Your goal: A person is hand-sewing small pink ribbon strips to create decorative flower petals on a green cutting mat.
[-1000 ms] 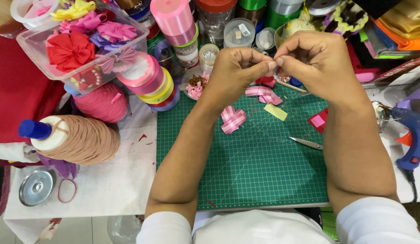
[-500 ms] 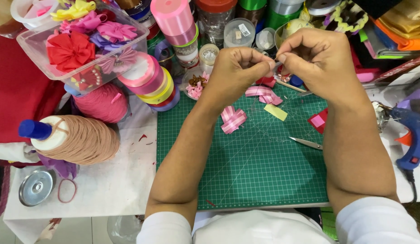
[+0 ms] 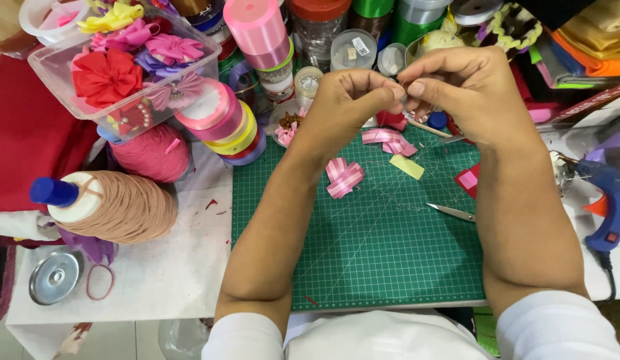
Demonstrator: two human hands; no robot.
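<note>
Two hands meet above the far edge of your green cutting mat (image 3: pixel 363 247), which lies on the white worktop (image 3: pixel 163 267) among ribbon spools (image 3: pixel 220 120), a tan yarn cone (image 3: pixel 117 207) and a clear box of fabric flowers (image 3: pixel 117 73). You seem to be at a fine step, working a small piece between both hands; it is too hidden to name. A steady, tight pinch looks like what the next move needs. Your left hand (image 3: pixel 343 100) has its fingers curled in, thumb and forefinger pressed together at the tip. Your right hand (image 3: pixel 467 83) pinches at the same spot, fingers closed. Below them on the mat lie a folded pink ribbon bow (image 3: pixel 343 177), a second pink ribbon piece (image 3: pixel 387 140) and small scissors (image 3: pixel 451 212).
</note>
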